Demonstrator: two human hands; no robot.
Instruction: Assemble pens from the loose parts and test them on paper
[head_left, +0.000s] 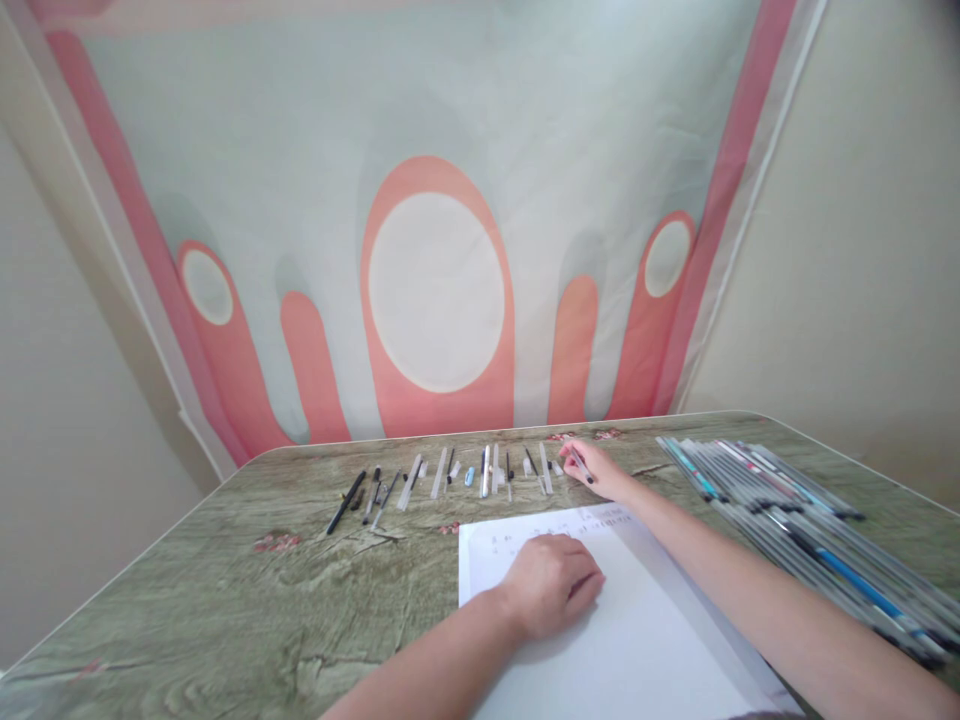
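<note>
My right hand (596,472) reaches to the far side of the table, its fingers closed around a slim pen (582,466) with a dark end. It is at the right end of a row of pen parts, close to a clear tube (545,468). On a sheet of white paper (600,650) with handwriting along its top rests my left hand (553,585). The fingers of that hand are curled together, with no object visible in them; their tips are partly hidden.
The row continues leftward with a light blue piece (469,477), clear tubes, thin refills and a black pen (346,503). At the right lies a spread of many pens (780,480), including a blue one (859,583). A patterned pink and grey cloth (435,410) hangs behind the wood-look table (225,590).
</note>
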